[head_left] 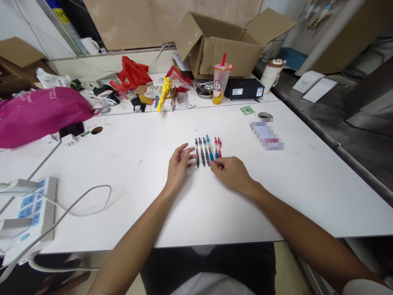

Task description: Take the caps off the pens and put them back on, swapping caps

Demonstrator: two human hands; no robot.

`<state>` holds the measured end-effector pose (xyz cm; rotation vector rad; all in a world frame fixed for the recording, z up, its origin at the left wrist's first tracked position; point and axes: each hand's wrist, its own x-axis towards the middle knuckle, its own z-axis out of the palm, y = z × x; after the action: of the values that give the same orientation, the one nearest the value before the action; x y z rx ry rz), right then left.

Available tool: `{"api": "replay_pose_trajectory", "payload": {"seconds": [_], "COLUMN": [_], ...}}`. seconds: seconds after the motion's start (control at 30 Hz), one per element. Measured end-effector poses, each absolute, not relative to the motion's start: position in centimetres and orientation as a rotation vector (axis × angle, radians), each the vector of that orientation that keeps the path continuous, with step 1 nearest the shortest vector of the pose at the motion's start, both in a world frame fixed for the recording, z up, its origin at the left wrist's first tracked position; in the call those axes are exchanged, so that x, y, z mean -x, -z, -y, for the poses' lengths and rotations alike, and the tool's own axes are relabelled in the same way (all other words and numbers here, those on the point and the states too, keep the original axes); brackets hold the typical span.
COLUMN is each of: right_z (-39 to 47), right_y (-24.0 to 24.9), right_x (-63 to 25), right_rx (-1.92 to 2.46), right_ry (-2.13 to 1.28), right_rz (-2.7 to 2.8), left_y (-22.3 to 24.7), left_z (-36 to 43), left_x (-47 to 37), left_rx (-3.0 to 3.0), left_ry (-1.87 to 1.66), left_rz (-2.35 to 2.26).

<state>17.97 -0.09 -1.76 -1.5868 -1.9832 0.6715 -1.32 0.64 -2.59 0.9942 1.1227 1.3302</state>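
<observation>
Several pens lie side by side on the white table (123, 164). On the left of the row are black pens (202, 152), then a blue pen (209, 147), and at the right end pens with red tops (217, 144). My left hand (180, 164) is beside the leftmost black pen, its fingers apart and holding nothing. My right hand (230, 171) is at the near end of the blue pen, thumb and fingers pinched together there. It covers the lower ends of the red-topped pens.
A power strip (38, 205) with a loose white cable lies at the left. Behind stand a drink cup (220, 84), a black box (244, 88), a cardboard box (227, 53) and a pink bag (43, 112). A tape roll (265, 116) lies at the back right.
</observation>
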Motion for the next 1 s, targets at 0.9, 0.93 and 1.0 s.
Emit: {"api": "replay_pose_trajectory", "payload": {"seconds": [0.9, 0.93, 1.0], "right_z": [-1.6, -1.7, -1.9], "right_y": [2.7, 2.7, 2.7], "right_x": [-19.3, -19.5, -19.9], "right_rx": [1.177, 1.141, 1.118], "right_ry": [-0.289, -0.294, -0.305], "right_rz": [2.349, 2.383, 2.419], "left_y": [2.4, 2.3, 2.2], "left_z": [-0.8, -0.7, -0.7], "left_x": [1.5, 1.5, 1.6], "left_rx": [-1.014, -1.013, -1.014], "left_ry": [-1.268, -1.269, -1.272], "left_rz": [-1.164, -1.163, -1.165]}}
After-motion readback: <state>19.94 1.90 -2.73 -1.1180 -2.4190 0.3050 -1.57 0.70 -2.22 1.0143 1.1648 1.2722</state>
